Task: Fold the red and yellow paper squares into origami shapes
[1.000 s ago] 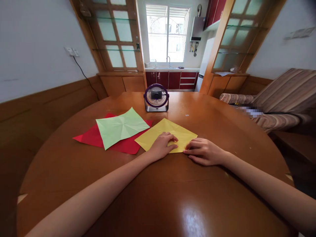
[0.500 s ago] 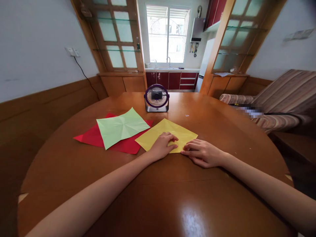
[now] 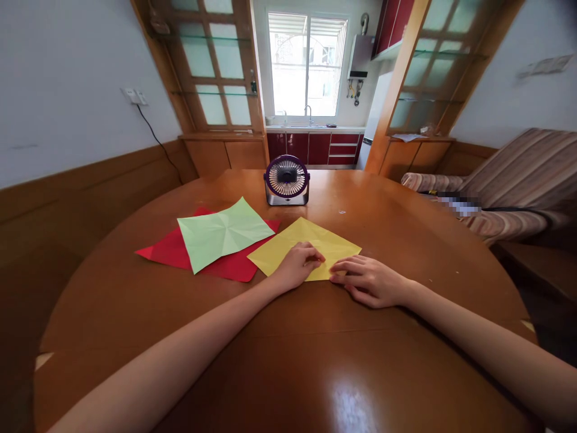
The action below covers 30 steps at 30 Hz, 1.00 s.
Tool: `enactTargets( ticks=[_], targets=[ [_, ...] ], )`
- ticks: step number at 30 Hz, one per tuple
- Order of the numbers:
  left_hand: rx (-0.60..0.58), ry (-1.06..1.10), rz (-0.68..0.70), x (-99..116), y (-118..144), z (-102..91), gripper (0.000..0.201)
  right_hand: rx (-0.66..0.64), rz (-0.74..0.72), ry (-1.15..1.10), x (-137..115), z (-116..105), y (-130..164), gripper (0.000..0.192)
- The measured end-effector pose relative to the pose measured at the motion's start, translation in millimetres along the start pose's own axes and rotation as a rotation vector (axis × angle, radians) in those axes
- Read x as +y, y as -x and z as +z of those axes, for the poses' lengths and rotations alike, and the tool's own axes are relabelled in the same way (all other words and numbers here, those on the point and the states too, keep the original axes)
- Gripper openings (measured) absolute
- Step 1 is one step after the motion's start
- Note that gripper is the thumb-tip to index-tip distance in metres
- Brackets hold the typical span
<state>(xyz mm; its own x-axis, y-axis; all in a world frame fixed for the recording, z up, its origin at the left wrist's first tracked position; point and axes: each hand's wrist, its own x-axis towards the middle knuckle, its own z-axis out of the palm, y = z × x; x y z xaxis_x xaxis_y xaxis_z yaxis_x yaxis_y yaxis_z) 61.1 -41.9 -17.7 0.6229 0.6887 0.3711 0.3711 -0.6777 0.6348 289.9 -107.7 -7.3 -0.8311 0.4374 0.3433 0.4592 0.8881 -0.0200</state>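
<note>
The yellow paper (image 3: 301, 243) lies flat on the wooden table (image 3: 288, 361), directly under both hands, its near edge toward the person. The left hand (image 3: 295, 266) rests palm-down on the sheet's near portion, fingers curled narrow and pressing the paper; nothing is gripped or lifted. The right hand (image 3: 367, 279) lies just beside it, fingers extended flat and close together, fingertips touching the sheet's near right edge, the palm on bare table. The two hands almost meet at the fingertips. Just beyond and to the outer side of the left hand lies the red paper (image 3: 174, 249), flat, its near corner touching or slightly under the yellow sheet; which cannot be told. On top of it sits the creased green paper (image 3: 223, 231). Beyond both hands, well apart, a small purple fan (image 3: 286, 179) stands upright.
</note>
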Motion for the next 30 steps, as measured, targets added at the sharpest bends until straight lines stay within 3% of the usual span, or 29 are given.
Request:
enactTargets(
  ticks=[14,21,26,30],
  targets=[
    [0.009,0.029,-0.036,-4,0,1.5,0.008,-0.020,-0.005,-0.039,-8,1,-10,0.037],
    [0.124,0.006,-0.102,-9,4,-1.7,0.039,-0.007,0.025,-0.065,-8,2,-8,0.035],
    [0.119,-0.114,-0.104,-13,14,-16.5,0.032,0.009,0.024,-0.076,-7,2,-8,0.035],
    [0.020,-0.323,0.012,-9,29,-27.0,0.018,0.009,0.025,-0.087,-8,2,-8,0.035]
  ],
)
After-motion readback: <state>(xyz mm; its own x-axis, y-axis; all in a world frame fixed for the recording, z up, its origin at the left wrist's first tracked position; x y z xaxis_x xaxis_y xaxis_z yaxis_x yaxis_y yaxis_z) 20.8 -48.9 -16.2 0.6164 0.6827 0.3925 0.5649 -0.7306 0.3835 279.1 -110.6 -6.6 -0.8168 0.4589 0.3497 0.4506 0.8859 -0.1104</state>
